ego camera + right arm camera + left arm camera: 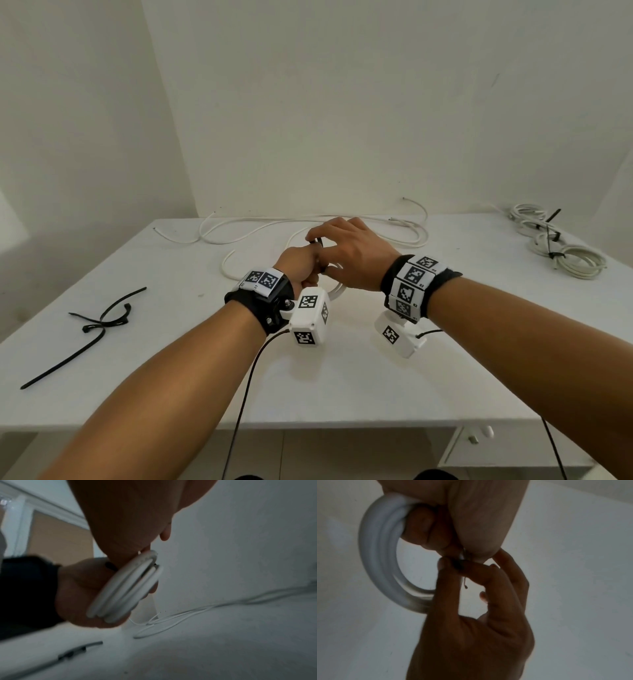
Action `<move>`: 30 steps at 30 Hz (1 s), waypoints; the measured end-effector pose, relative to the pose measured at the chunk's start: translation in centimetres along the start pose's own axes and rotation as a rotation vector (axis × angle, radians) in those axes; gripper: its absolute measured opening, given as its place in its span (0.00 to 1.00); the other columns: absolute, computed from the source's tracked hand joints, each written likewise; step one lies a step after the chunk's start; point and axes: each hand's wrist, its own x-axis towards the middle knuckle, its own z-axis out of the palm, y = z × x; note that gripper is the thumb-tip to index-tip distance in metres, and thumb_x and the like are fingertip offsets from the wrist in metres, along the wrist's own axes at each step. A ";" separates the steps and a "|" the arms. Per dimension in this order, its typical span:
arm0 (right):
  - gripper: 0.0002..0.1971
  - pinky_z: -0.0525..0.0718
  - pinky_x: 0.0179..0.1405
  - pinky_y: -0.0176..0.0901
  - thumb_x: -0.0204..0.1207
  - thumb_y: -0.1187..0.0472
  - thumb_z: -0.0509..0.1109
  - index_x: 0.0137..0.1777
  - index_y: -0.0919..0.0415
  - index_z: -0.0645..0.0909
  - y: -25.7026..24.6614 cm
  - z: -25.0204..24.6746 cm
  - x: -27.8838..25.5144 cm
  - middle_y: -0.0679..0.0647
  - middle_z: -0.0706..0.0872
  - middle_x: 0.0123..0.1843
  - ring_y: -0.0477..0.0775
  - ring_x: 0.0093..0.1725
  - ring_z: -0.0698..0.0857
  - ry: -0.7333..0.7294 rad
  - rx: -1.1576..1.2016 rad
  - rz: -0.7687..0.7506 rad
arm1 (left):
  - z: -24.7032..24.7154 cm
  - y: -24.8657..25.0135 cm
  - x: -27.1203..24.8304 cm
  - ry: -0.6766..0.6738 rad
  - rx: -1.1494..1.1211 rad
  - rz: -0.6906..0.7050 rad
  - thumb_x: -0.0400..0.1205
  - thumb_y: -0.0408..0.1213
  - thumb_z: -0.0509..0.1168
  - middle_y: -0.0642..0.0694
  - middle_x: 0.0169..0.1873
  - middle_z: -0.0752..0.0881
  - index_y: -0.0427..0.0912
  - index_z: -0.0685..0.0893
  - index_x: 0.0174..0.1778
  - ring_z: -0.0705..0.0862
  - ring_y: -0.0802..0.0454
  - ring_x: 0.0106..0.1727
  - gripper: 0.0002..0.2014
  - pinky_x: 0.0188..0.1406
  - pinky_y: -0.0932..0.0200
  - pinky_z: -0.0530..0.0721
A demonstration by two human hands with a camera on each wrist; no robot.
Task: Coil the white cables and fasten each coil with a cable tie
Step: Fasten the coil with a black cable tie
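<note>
Left hand first: your fingers are curled round a coil of white cable, clamped on the bunched turns so they cannot spring apart, and you hold it up off the worktop, probably to leave room for a tie to pass round it. Your right hand sits just beside and touching, its fingertips pinching something small and dark at the point where the left hand grips; it looks like a black tie, though most of it is hidden by your fingers. By my reading you are fastening this coil, not yet finished. The coil itself shows several smooth, round turns lying side by side, stiff enough to keep a neat ring, with a thin bare wire end poking out between your hands. Loose cable sprawls over the far side of the worktop, spare ties lie crossed well to the left, and tied coils rest at the far right corner. Keep the left grip firm, or the turns may splay.
</note>
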 end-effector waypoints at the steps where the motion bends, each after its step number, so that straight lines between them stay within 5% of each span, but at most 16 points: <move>1: 0.04 0.79 0.53 0.57 0.71 0.58 0.78 0.44 0.52 0.87 0.0 0.0 -0.2 0.52 0.84 0.65 0.60 0.61 0.82 0.032 0.078 0.036 | -0.1 0.0 0.1 -0.009 -0.002 0.003 0.80 0.32 0.60 0.49 0.17 0.66 0.42 0.71 0.28 0.60 0.54 0.18 0.14 0.22 0.61 0.57; 8: 0.05 0.77 0.65 0.53 0.75 0.57 0.77 0.42 0.55 0.85 0.3 0.3 -1.7 0.45 0.79 0.69 0.48 0.66 0.78 0.161 0.385 0.247 | -0.4 0.3 -0.1 -0.023 0.059 0.067 0.82 0.33 0.56 0.51 0.16 0.68 0.42 0.74 0.29 0.61 0.55 0.16 0.14 0.20 0.62 0.58; 12: 0.07 0.77 0.49 0.27 0.75 0.56 0.77 0.43 0.59 0.83 0.2 -0.3 -1.4 0.44 0.85 0.62 0.41 0.53 0.83 0.203 0.454 0.354 | -0.4 0.1 -0.1 -0.029 0.153 0.132 0.81 0.32 0.55 0.48 0.20 0.68 0.41 0.75 0.31 0.62 0.54 0.19 0.12 0.20 0.61 0.60; 15: 0.04 0.74 0.38 0.22 0.74 0.63 0.75 0.46 0.60 0.84 -0.1 -0.7 -0.6 0.46 0.88 0.43 0.36 0.40 0.82 0.239 0.450 0.476 | -0.1 -0.2 -0.1 -0.053 0.219 0.212 0.82 0.34 0.57 0.47 0.22 0.70 0.41 0.76 0.32 0.62 0.53 0.20 0.12 0.20 0.62 0.61; 17: 0.02 0.77 0.35 0.26 0.74 0.63 0.73 0.43 0.61 0.82 0.0 -0.7 -0.1 0.47 0.88 0.39 0.39 0.37 0.84 0.230 0.461 0.565 | 0.1 -0.3 -0.1 -0.065 0.241 0.233 0.83 0.34 0.58 0.47 0.22 0.70 0.39 0.77 0.32 0.61 0.52 0.20 0.12 0.19 0.63 0.60; 21: 0.08 0.88 0.37 0.53 0.72 0.60 0.71 0.37 0.58 0.74 0.3 -0.6 0.4 0.56 0.89 0.37 0.58 0.38 0.88 0.175 0.488 0.639 | 0.2 -0.4 0.1 -0.085 0.249 0.256 0.85 0.36 0.59 0.46 0.22 0.70 0.38 0.82 0.39 0.60 0.52 0.21 0.11 0.19 0.63 0.59; 30: 0.08 0.88 0.42 0.49 0.75 0.60 0.71 0.38 0.57 0.74 0.8 -0.5 0.2 0.54 0.91 0.42 0.56 0.41 0.89 0.121 0.609 0.817 | 0.4 -1.5 0.7 -0.071 0.261 0.302 0.87 0.43 0.61 0.46 0.25 0.72 0.42 0.89 0.49 0.65 0.54 0.20 0.13 0.22 0.61 0.62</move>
